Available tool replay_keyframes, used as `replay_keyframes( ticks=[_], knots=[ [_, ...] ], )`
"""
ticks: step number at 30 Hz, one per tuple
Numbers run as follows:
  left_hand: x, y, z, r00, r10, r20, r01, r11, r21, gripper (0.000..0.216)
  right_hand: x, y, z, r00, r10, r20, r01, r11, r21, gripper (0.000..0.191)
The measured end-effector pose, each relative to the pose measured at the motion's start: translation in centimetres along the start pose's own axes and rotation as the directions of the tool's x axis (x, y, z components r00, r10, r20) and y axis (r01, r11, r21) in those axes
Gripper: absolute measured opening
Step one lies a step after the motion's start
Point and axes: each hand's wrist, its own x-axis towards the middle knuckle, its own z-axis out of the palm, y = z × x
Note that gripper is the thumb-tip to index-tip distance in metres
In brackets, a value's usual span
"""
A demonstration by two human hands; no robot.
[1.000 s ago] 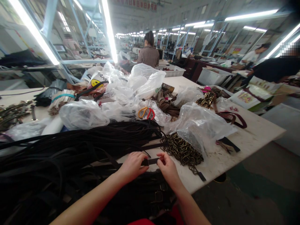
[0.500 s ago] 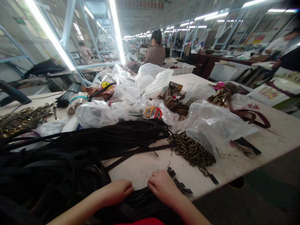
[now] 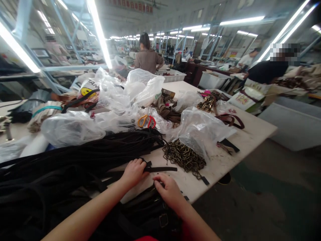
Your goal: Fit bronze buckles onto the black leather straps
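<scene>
My left hand (image 3: 134, 172) is closed on a black strap (image 3: 160, 169) that lies flat across the white table (image 3: 250, 129), pointing right. My right hand (image 3: 168, 191) rests with curled fingers on a heap of finished black straps with buckles (image 3: 150, 214) at the table's near edge; what its fingers pinch is hidden. A big pile of long black straps (image 3: 75, 160) spreads to the left of both hands. A heap of brass buckles (image 3: 184, 156) lies just right of the held strap.
Clear plastic bags (image 3: 200, 129) and orange-handled scissors (image 3: 146, 121) sit behind the buckles. Brown straps (image 3: 168, 112) and more bags cover the table's middle. Other people stand at benches further back and right. Bare floor lies to the right.
My left hand has moved up from the near edge onto the table and taken hold of a single black strap. My right hand stays low on the finished heap. The view has shifted.
</scene>
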Motion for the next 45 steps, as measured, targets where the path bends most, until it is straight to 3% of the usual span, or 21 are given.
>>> replay_keyframes(
  ticks=[5,9,11,14,17,20,24,26,27,28,29,31,33,35,37,41,45],
  knots=[
    [1.8,3.7,1.0,0.996,0.022,0.088,0.005,0.957,-0.288,0.011,-0.3,4.2,-3.4,0.949,0.118,-0.291,-0.148,0.985,-0.084,0.017],
    [2.7,4.2,1.2,0.991,-0.039,0.128,0.09,0.902,-0.422,0.02,-0.4,6.5,-5.4,0.891,0.118,-0.438,-0.255,0.929,-0.269,0.018],
    [2.8,3.6,0.8,0.986,-0.068,0.151,0.135,0.859,-0.494,0.024,0.3,6.6,-5.4,0.919,0.094,-0.382,-0.258,0.878,-0.404,0.018],
    [2.6,2.9,0.3,0.976,-0.12,0.183,0.206,0.786,-0.583,0.024,2.1,6.0,-4.4,0.971,0.098,-0.22,-0.221,0.724,-0.654,0.019],
    [1.9,2.8,-0.1,0.931,-0.235,0.279,0.364,0.55,-0.752,0.021,3.9,5.5,-3.3,0.979,0.139,-0.149,-0.203,0.614,-0.762,0.019],
    [1.4,3.2,-0.6,0.897,-0.274,0.347,0.424,0.309,-0.851,0.017,4.6,5.6,-3.3,0.985,0.14,-0.095,-0.163,0.629,-0.76,0.019],
    [1.2,3.7,-2.1,0.884,-0.287,0.369,0.431,0.194,-0.881,0.029,3.8,5.6,-4.4,0.993,0.118,-0.03,-0.101,0.659,-0.745,0.014],
    [1.1,3.9,-2.8,0.896,-0.255,0.364,0.417,0.196,-0.888,0.023,3.2,4.9,-4.8,0.989,0.113,-0.092,-0.146,0.774,-0.616,0.01],
    [1.0,4.1,-3.1,0.904,-0.235,0.358,0.406,0.211,-0.889,0.021,2.8,4.5,-4.9,0.98,0.142,-0.136,-0.189,0.87,-0.455,0.009],
    [0.9,4.2,-3.4,0.911,-0.217,0.351,0.396,0.226,-0.89,0.024,2.5,3.9,-4.9,0.966,0.2,-0.164,-0.233,0.948,-0.217,0.008],
    [0.8,4.3,-3.6,0.916,-0.204,0.346,0.389,0.234,-0.891,0.028,2.3,3.3,-4.9,0.95,0.275,-0.151,-0.267,0.961,0.07,0.01],
    [0.6,4.6,-4.3,0.918,-0.185,0.35,0.385,0.217,-0.897,0.032,2.0,2.0,-4.5,0.925,0.38,-0.001,-0.318,0.775,0.545,0.018],
    [0.3,4.8,-4.9,0.916,-0.165,0.366,0.393,0.177,-0.902,0.031,1.9,0.8,-4.0,0.906,0.39,0.168,-0.369,0.527,0.766,0.023],
    [-0.1,4.8,-5.4,0.914,-0.142,0.381,0.4,0.141,-0.906,0.028,1.9,-0.1,-3.6,0.885,0.378,0.272,-0.41,0.353,0.841,0.024],
    [-0.4,4.7,-5.7,0.908,-0.131,0.398,0.412,0.107,-0.905,0.026,1.9,-0.7,-3.2,0.868,0.374,0.328,-0.434,0.249,0.866,0.023],
    [-0.8,4.7,-5.6,0.9,-0.148,0.41,0.424,0.082,-0.902,0.021,1.6,-1.0,-2.8,0.863,0.364,0.35,-0.439,0.198,0.876,0.022],
    [-0.8,4.8,-5.2,0.909,-0.19,0.371,0.399,0.14,-0.906,0.017,1.2,-0.6,-2.3,0.856,0.371,0.36,-0.43,0.124,0.894,0.026]
  ],
)
